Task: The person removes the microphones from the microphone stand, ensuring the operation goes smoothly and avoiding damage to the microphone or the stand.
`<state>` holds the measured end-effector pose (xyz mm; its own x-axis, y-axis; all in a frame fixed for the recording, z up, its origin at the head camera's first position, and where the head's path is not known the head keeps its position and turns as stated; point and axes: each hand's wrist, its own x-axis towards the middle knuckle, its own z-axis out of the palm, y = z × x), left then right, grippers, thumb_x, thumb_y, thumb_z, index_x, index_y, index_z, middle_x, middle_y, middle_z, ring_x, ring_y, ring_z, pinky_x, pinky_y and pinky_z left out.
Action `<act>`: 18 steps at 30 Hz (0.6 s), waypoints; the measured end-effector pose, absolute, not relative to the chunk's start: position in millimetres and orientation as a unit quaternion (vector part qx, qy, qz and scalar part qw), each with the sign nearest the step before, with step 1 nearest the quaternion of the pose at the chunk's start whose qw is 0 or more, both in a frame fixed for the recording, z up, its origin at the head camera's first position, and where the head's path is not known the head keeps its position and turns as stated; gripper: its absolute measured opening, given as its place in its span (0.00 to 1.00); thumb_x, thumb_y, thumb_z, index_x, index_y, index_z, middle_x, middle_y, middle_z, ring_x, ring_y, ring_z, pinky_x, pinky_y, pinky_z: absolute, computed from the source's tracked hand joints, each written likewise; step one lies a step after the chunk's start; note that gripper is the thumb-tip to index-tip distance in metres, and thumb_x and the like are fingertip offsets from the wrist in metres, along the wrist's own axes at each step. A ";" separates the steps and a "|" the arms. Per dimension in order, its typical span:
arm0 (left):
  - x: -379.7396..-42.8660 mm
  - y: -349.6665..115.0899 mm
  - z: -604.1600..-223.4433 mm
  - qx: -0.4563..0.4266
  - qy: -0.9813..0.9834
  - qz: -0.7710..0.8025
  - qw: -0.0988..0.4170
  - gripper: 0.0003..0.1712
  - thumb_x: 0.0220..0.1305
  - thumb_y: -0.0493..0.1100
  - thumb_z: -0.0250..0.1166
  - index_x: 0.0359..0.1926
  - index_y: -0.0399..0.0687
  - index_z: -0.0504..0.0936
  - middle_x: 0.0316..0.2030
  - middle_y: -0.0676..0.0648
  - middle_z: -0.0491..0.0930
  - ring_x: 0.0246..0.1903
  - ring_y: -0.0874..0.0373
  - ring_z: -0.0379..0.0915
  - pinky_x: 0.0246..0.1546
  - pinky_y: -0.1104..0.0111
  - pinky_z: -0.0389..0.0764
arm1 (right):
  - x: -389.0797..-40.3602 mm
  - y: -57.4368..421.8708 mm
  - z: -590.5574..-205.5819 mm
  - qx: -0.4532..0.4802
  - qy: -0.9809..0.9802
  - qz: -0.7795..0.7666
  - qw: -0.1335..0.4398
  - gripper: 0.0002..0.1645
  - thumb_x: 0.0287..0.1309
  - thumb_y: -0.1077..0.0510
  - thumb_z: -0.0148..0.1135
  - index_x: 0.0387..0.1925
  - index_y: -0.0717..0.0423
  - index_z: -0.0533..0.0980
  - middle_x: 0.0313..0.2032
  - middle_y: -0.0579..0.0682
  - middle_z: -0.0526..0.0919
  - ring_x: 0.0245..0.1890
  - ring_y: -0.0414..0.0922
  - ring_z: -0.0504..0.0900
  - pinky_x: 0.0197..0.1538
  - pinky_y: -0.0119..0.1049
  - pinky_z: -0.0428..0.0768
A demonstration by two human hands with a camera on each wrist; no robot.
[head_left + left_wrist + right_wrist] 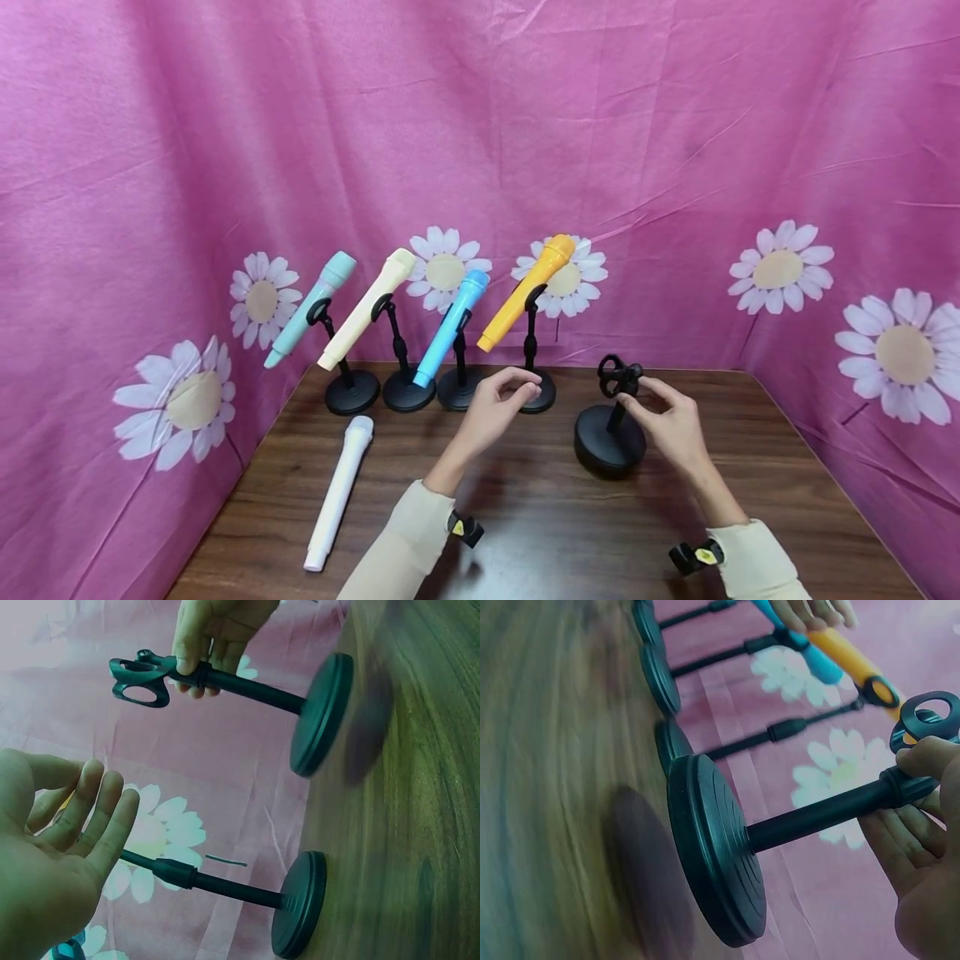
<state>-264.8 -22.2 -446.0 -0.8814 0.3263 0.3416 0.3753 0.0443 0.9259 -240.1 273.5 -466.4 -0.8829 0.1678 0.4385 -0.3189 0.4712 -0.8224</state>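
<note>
My right hand [675,425] grips a black desktop microphone stand [613,446] by the upper pole, just under its clip. That clip holds no microphone. In the right wrist view the round base [712,847] hangs above the table, its shadow apart from it. My left hand [491,408] is in the air in front of the orange microphone's stand [531,346], fingers loosely bent, nothing between them. The orange microphone [525,292] rests tilted in that stand's clip. A white microphone [339,496] lies on the table to the left of my left hand.
Left of the orange one, the blue microphone [450,329], cream microphone [367,308] and mint microphone [309,312] rest tilted on black stands along the back of the wooden table [555,533]. A pink flowered curtain [660,150] surrounds the back and sides.
</note>
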 end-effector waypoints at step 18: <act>-308.5 3.1 -469.2 -0.212 -0.735 -0.639 0.081 0.08 0.75 0.34 0.66 0.49 0.34 0.87 0.42 0.33 0.89 0.43 0.43 0.87 0.47 0.71 0.88 | -264.2 352.1 -458.6 -0.038 -0.846 0.441 0.296 0.27 0.63 0.57 0.77 0.59 0.66 0.83 0.27 0.10 0.74 0.31 0.14 0.75 0.39 0.12 0.71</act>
